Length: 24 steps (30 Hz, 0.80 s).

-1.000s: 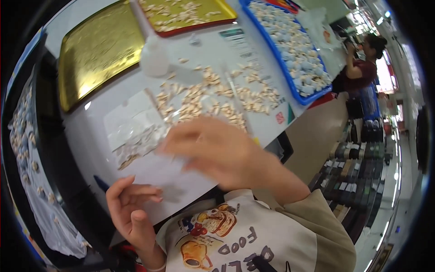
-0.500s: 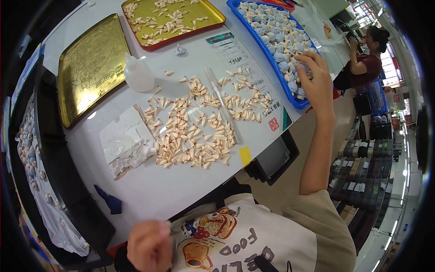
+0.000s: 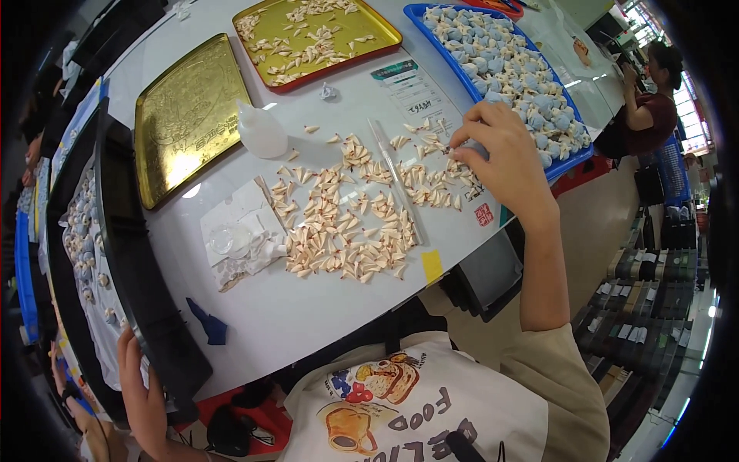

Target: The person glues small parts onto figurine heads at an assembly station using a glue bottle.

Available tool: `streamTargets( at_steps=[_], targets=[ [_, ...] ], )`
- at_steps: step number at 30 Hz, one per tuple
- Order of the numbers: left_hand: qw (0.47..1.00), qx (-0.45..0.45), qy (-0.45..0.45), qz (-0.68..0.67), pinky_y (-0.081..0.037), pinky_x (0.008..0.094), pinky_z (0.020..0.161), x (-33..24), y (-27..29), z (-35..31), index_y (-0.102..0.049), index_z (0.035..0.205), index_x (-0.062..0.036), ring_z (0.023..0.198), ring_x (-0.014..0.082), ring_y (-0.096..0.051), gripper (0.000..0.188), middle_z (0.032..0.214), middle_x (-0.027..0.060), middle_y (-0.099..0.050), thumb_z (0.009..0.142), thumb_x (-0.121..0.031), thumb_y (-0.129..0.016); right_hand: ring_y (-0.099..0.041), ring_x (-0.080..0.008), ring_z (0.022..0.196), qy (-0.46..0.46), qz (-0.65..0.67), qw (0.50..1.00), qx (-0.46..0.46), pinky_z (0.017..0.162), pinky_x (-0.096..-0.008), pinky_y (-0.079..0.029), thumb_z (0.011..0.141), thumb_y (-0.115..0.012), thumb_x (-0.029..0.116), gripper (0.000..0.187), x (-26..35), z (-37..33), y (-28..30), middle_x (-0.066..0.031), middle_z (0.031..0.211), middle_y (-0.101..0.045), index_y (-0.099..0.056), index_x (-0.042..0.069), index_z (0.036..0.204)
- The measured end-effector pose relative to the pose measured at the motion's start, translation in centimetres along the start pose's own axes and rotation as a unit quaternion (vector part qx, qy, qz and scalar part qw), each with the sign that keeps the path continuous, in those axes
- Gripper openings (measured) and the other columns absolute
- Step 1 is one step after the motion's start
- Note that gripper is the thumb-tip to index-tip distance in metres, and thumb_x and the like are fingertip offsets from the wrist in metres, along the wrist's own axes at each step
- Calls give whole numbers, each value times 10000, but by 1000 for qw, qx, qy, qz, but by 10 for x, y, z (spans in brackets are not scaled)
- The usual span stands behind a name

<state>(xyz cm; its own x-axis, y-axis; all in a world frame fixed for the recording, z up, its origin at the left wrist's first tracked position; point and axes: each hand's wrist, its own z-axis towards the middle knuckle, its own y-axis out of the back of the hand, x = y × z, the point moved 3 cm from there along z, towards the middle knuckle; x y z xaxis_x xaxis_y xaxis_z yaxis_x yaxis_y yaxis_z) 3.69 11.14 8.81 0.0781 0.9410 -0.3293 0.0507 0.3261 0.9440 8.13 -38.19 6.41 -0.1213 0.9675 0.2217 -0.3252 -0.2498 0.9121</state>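
Piece (image 3: 475, 146), just one, pinched by your right hand (image 3: 508, 158); your left hand (image 3: 144, 396), at one left tray (image 3: 146, 277): cannot tell its fingers.

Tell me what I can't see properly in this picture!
All in the head view:
Whatever the right hand may pinch: mostly hidden by its own fingers.
Near end of the black tray: partly covered by the left hand.
Far end of the red container: cut off by the top edge.
Some of the printed sheet: under cream pieces and the right hand.
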Motion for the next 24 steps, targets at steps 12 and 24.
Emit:
streamTargets(
  at_steps=[12,24],
  targets=[
    [983,172,49,-36,-401,316,922,-25,17,10,-481,1138,70,987,301,-533,332,1083,168,-520,823,-28,-509,-542,-214,784,-13,121,992,-26,717,-312,-442,750,-629,55,74,4,-1,9,-64,809,-585,-581,13,786],
    [969,190,26,-156,-468,273,731,-26,24,10,-548,900,58,776,198,-559,299,976,118,-547,617,8,-632,-537,-112,666,-30,261,964,-48,639,-235,-433,760,-603,-37,74,18,-4,14,-53,752,-601,-590,-25,832]
  ],
)
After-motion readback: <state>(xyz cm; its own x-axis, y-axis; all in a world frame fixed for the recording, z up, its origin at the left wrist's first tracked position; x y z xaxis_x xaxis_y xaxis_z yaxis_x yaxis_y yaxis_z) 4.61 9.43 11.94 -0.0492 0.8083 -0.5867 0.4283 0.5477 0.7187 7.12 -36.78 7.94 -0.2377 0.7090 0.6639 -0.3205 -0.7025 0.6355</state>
